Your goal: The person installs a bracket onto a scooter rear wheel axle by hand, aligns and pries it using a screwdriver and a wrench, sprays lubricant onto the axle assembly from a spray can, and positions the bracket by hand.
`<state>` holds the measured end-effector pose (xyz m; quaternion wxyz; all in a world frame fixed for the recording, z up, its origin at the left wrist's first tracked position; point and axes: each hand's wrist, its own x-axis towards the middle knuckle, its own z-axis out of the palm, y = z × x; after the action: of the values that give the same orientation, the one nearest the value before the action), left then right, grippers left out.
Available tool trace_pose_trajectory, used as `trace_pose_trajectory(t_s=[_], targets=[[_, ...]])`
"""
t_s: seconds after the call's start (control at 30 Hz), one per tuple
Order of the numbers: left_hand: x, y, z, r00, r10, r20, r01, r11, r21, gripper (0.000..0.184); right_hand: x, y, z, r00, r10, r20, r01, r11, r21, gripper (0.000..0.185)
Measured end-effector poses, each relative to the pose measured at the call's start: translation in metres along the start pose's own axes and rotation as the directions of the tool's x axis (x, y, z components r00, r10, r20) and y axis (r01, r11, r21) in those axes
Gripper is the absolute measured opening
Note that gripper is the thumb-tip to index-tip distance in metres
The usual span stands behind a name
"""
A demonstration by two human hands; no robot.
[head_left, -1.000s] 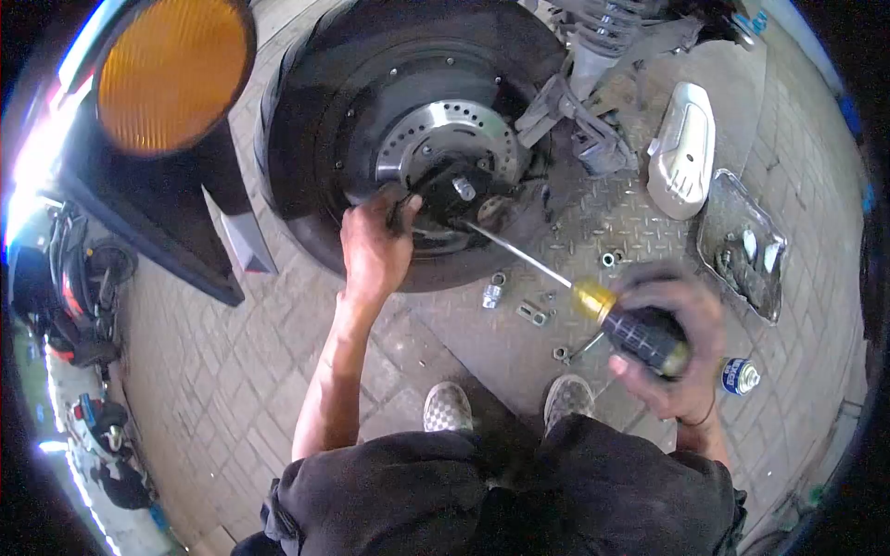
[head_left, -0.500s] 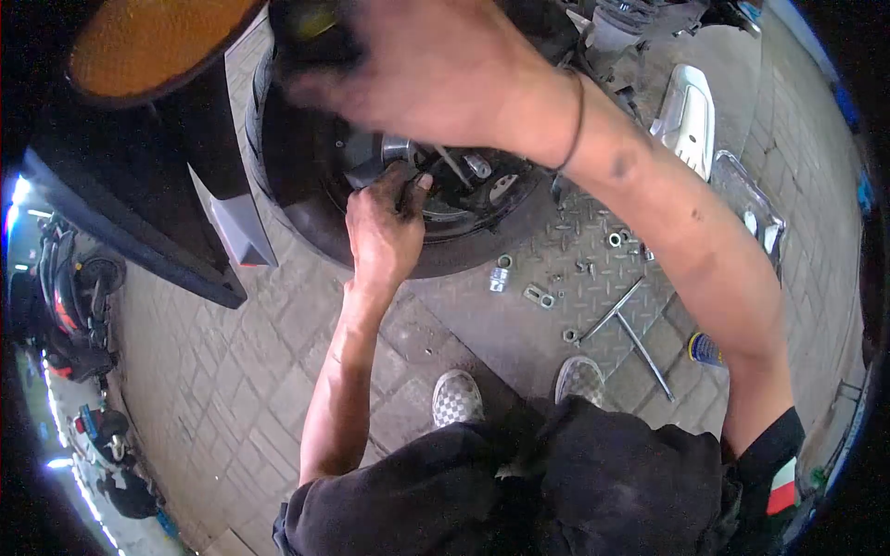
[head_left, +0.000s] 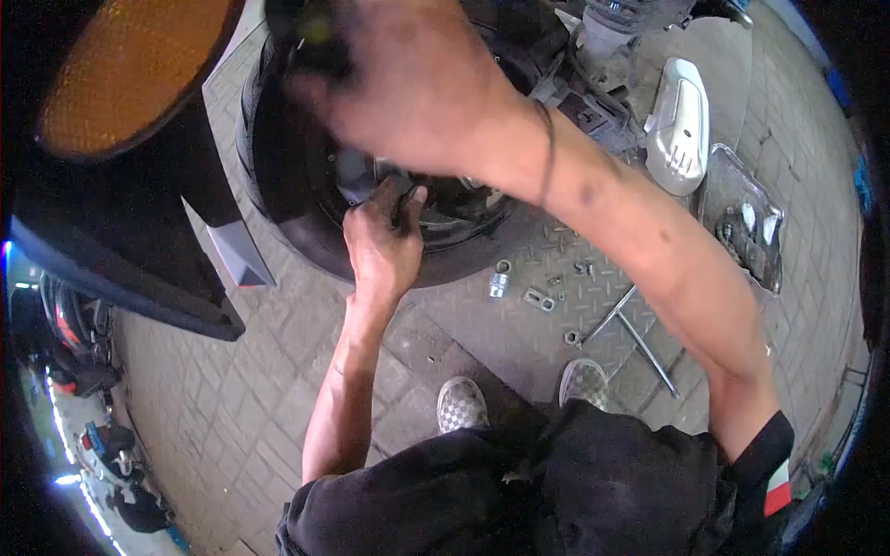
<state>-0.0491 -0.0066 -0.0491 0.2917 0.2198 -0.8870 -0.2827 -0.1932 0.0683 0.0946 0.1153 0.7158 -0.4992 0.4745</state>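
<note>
My left hand point(head_left: 383, 239) is at the lower part of the hub of a black motorcycle wheel point(head_left: 297, 218), its blackened fingers curled together. What they grip is hidden. Above it my right hand point(head_left: 399, 83) reaches across the wheel, smeared by motion. A dark object point(head_left: 311, 46) with a yellowish spot is against its fingers; its kind is not clear, nor whether the hand grips it. My right forearm covers part of the wheel.
On a metal tread plate lie a socket point(head_left: 500, 280), a small metal link point(head_left: 539, 298), a nut point(head_left: 572, 339) and a T-handle wrench point(head_left: 640, 343). Further right are a silver cover point(head_left: 678, 130) and a tray point(head_left: 774, 269) with dark parts. An orange reflector point(head_left: 139, 74) hangs upper left.
The view has shifted, showing more of the engine and tray at right. My right hand sits slightly lower and covers the metal hub parts seen before. My left hand stays at the hub.
</note>
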Motion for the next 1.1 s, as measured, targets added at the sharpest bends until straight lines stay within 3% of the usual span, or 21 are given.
trace_pose_trajectory(t_s=[0.1,0.17,0.2,0.3,0.33,0.43,0.47,0.53,0.57,0.6,0.63,0.7,0.77,0.87,0.97,1.03,1.1], targets=[[-0.001,0.003,-0.003,0.996,-0.061,0.063,0.057,0.996,0.063,0.015,0.007,0.003,0.021,0.985,0.100,-0.138,-0.114,0.989,-0.096,0.024],[-0.001,0.001,-0.002,1.000,0.001,0.018,-0.003,0.997,0.072,0.014,0.009,0.005,0.025,0.958,0.140,-0.250,-0.184,0.969,-0.163,0.025],[-0.003,0.001,0.001,1.000,0.013,-0.019,-0.013,1.000,0.002,0.014,0.004,0.007,0.025,0.942,0.082,-0.327,-0.137,0.979,-0.148,0.024],[-0.002,-0.009,0.003,0.998,-0.049,0.025,0.048,0.998,0.041,0.014,0.020,0.027,0.037,0.950,0.071,-0.305,-0.099,0.992,-0.078,0.024],[0.000,-0.003,-0.001,0.995,-0.077,0.059,0.079,0.997,-0.020,0.014,0.017,0.021,0.034,0.940,0.206,-0.271,-0.225,0.973,-0.043,0.024],[0.002,0.002,-0.002,0.998,-0.012,0.054,0.011,1.000,0.016,0.013,0.007,0.000,0.009,0.946,0.177,-0.270,-0.198,0.979,-0.055,0.026],[0.001,0.002,-0.006,0.997,-0.004,0.078,-0.004,0.994,0.105,0.013,0.000,-0.007,0.002,0.945,0.279,-0.173,-0.280,0.960,0.017,0.034],[-0.005,0.009,-0.005,0.999,0.020,0.030,-0.021,1.000,0.019,0.014,-0.022,-0.023,-0.014,0.942,0.167,-0.291,-0.158,0.986,0.055,0.041],[-0.005,0.007,-0.004,0.999,0.042,-0.002,-0.042,0.999,-0.028,0.015,-0.040,-0.031,-0.024,0.912,0.022,-0.411,-0.062,0.995,-0.083,0.046],[-0.005,0.004,-0.003,0.997,0.064,-0.035,-0.067,0.995,-0.073,0.016,-0.057,-0.048,-0.044,0.953,0.179,-0.246,-0.181,0.983,0.013,0.041],[-0.005,-0.002,-0.002,0.998,-0.059,0.019,0.062,0.987,-0.150,0.017,-0.082,-0.054,-0.057,0.956,0.210,-0.207,-0.179,0.971,0.160,0.036],[0.001,0.014,-0.013,0.977,-0.174,0.120,0.164,0.982,0.093,0.018,-0.125,-0.077,-0.077,0.907,0.398,-0.137,-0.341,0.886,0.316,0.030],[-0.004,0.003,-0.007,0.992,-0.116,0.057,0.115,0.993,0.019,0.019,-0.161,-0.108,-0.102,0.772,0.636,-0.020,-0.608,0.747,0.269,0.031],[-0.001,0.005,-0.005,0.998,-0.049,0.045,0.050,0.999,-0.002,0.021,-0.189,-0.128,-0.122,0.541,0.818,0.194,-0.837,0.545,0.037,0.042],[0.000,0.004,-0.004,0.995,-0.079,0.062,0.079,0.997,-0.003,0.017,-0.220,-0.126,-0.098,0.469,0.859,0.206,-0.870,0.490,-0.060,0.049],[-0.001,0.007,-0.005,0.987,-0.143,0.077,0.145,0.989,-0.021,0.016,-0.250,-0.115,-0.074,0.473,0.854,0.216,-0.866,0.496,-0.066,0.050],[-0.002,0.006,-0.002,0.996,-0.083,0.038,0.085,0.995,-0.052,0.014,-0.274,-0.103,-0.051,0.482,0.846,0.227,-0.859,0.508,-0.070,0.050]])
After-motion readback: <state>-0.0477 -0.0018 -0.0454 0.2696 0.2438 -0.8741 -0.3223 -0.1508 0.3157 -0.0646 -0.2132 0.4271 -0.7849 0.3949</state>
